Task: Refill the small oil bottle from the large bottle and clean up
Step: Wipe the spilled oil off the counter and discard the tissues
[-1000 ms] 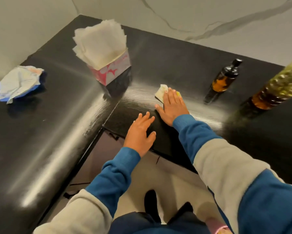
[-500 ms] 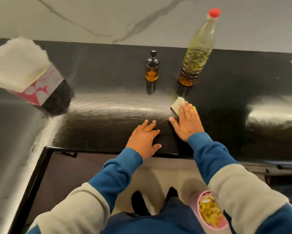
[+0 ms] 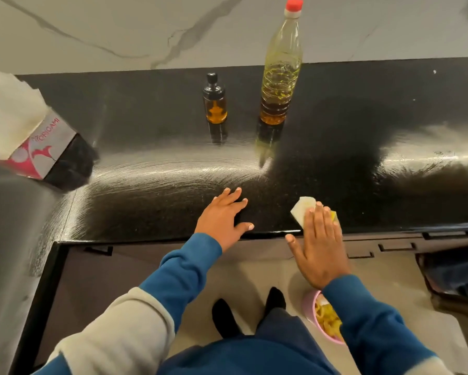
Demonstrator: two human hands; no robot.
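Black and glossy, the worktop (image 3: pixel 146 207) runs across the view below a pale marble-patterned wall (image 3: pixel 119 28). At the far left a tissue box (image 3: pixel 42 150) printed in pink and grey stands on it, a thick stack of white tissues (image 3: pixel 9 109) fanning out of its top. Further right, towards the back, the small oil bottle (image 3: pixel 215 102) stands upright with a black cap, amber oil in its lower part. Just beside it on the right, apart from it, the large bottle (image 3: pixel 281 69) also stands upright, red cap on, yellow oil filling much of it. Nearer the front edge, the left hand (image 3: pixel 222 219) lies flat on the worktop with its fingers straight and slightly spread, holding nothing. To its right, the right hand (image 3: pixel 320 247) presses a folded white tissue (image 3: pixel 304 209) against the worktop right at the edge, fingers straight and close together, the palm overhanging the edge. Below that wrist, on the floor, sits a pink bowl (image 3: pixel 309 307) of yellow food.
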